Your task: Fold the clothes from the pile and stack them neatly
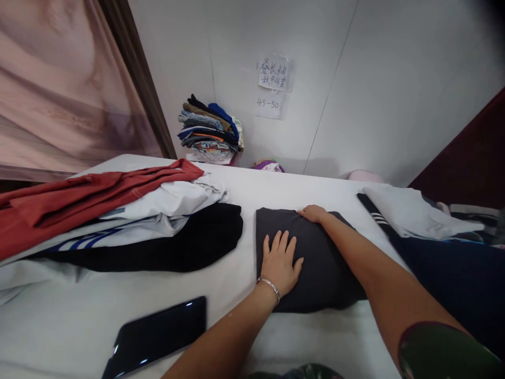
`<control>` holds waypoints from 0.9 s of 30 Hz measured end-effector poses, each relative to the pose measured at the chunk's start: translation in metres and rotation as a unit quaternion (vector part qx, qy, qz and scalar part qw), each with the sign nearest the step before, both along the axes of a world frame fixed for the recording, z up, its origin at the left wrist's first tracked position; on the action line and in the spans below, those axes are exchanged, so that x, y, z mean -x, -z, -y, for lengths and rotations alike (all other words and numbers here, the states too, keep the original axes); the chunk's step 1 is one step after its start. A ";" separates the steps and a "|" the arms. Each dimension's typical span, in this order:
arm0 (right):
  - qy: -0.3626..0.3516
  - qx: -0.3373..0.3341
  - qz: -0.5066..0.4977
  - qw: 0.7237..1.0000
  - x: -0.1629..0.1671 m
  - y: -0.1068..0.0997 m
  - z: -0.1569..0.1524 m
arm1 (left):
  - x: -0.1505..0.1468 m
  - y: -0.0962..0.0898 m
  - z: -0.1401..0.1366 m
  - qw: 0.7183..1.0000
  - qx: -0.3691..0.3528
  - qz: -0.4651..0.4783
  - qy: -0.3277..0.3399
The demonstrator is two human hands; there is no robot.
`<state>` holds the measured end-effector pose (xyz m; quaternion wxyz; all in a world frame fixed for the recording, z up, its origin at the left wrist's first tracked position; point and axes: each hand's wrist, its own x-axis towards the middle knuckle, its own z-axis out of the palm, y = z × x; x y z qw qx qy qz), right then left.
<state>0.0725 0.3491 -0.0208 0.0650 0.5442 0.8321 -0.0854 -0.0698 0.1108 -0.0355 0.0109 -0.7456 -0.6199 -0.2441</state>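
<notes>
A dark grey garment [315,263], folded into a flat bundle, lies on the white table in front of me. My left hand [279,260], with a silver bracelet at the wrist, rests flat on its left half, fingers spread. At the garment's far edge is my right hand [313,213], its fingers pressed together and closed on the cloth there. Part of the bundle's right side is hidden under my right forearm.
Left on the table [232,326] lie long red [98,197], white and black [189,242] garments. A dark phone [161,334] lies nearer me. White [410,213] and navy [453,279] clothes lie right. A folded clothes stack [211,126] and handwritten papers [272,76] are beyond.
</notes>
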 end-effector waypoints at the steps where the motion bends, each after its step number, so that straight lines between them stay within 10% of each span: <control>1: -0.006 -0.013 -0.011 1.000 0.000 -0.001 0.004 | 0.000 0.000 0.000 1.000 0.001 0.000 0.000; 18: -0.068 0.009 -0.029 0.997 0.017 0.010 0.008 | -0.003 -0.002 0.004 1.000 0.013 -0.001 -0.012; 27: -0.042 -0.185 -0.115 0.975 -0.043 -0.018 0.063 | -0.002 0.000 0.000 1.000 0.012 -0.002 -0.009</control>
